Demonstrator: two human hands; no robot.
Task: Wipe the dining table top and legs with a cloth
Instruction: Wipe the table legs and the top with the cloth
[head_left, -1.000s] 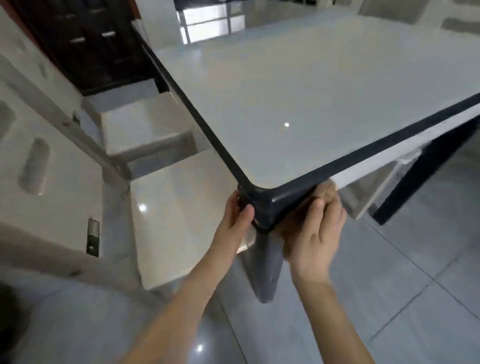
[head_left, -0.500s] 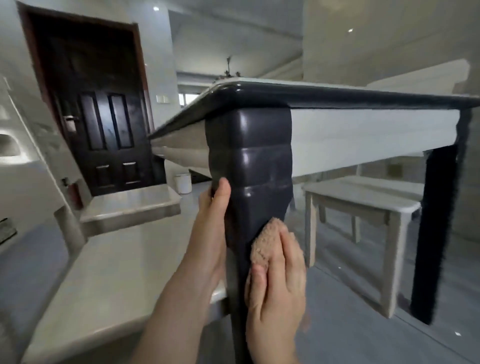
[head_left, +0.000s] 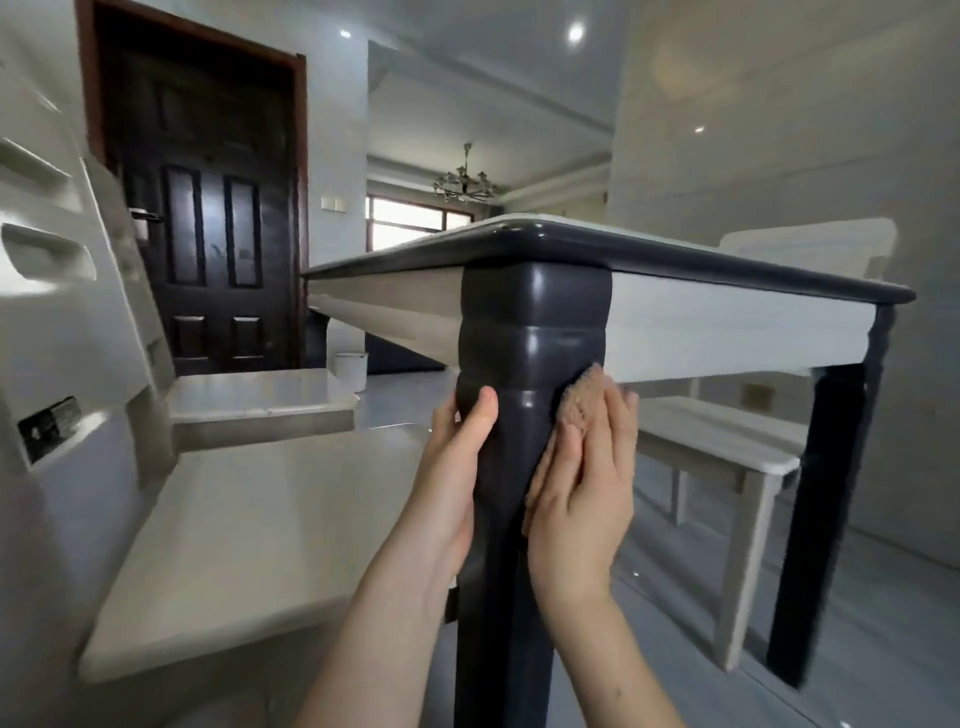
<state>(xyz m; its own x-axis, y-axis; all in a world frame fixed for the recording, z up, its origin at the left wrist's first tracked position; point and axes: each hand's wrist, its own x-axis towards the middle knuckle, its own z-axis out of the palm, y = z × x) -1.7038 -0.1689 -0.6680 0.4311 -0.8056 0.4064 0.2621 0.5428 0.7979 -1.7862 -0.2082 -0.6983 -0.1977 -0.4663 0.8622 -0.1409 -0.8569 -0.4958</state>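
The dining table (head_left: 727, 322) has a white top with a dark rim and white apron. Its near corner leg (head_left: 530, 338), dark and glossy with carved bulges, stands straight in front of me. My left hand (head_left: 457, 467) wraps the left side of the leg, thumb up on its front. My right hand (head_left: 582, 478) lies flat against the leg's right side and presses a small tan cloth (head_left: 579, 405) onto it just below the apron. Most of the cloth is hidden under my fingers. A second dark leg (head_left: 831, 493) stands at the right.
A white chair (head_left: 218, 545) with a tall back stands close on my left, a second chair seat (head_left: 260, 400) behind it. A white bench (head_left: 727, 447) sits under the table at the right. A dark door (head_left: 208, 234) and a small white bucket (head_left: 352, 370) are behind.
My head has dropped from above the tabletop to leg level. The right hand with the cloth has slid up the leg's right side; the left hand stays on the leg.
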